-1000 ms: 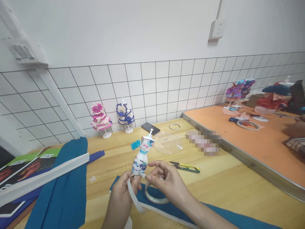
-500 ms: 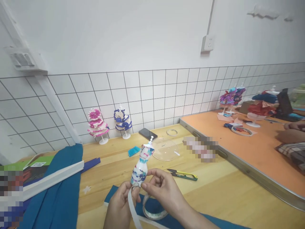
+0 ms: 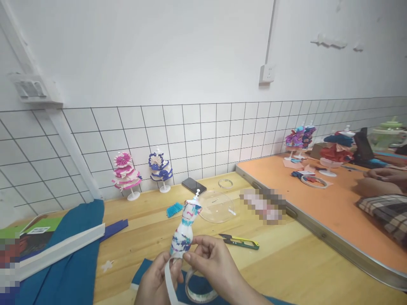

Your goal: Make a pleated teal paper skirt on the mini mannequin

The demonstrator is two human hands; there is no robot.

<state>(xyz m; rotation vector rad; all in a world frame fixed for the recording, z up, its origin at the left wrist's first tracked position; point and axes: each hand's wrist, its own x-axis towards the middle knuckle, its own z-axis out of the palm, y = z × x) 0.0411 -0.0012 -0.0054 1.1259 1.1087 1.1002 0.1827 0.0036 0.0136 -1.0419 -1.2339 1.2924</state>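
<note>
My left hand (image 3: 157,277) is closed round the lower end of a small white mannequin (image 3: 184,228), which leans slightly right and carries patches of blue, purple, pink and turquoise colour. A white strip (image 3: 169,281) loops down from its bottom edge, past my left fingers. My right hand (image 3: 211,258) has thumb and fingers pinched together at that lower edge, where the strip meets the mannequin. What exactly lies between them is partly hidden. Just under my right hand is a roll of tape (image 3: 201,298), over dark teal cloth (image 3: 143,271); whether it hangs or rests there I cannot tell.
Thread snips (image 3: 240,242), a turquoise pleated piece (image 3: 174,209), a clear disc (image 3: 218,207) and a phone (image 3: 193,185) lie on the table. Two dressed mannequins (image 3: 127,176) stand behind. Teal cloth (image 3: 70,254) lies left. Another person's hands (image 3: 377,182) are at the orange table (image 3: 318,212).
The view has tilted up and shifted a little right, so everything sits lower and further left. Both hands keep the same hold on the mannequin and strip.
</note>
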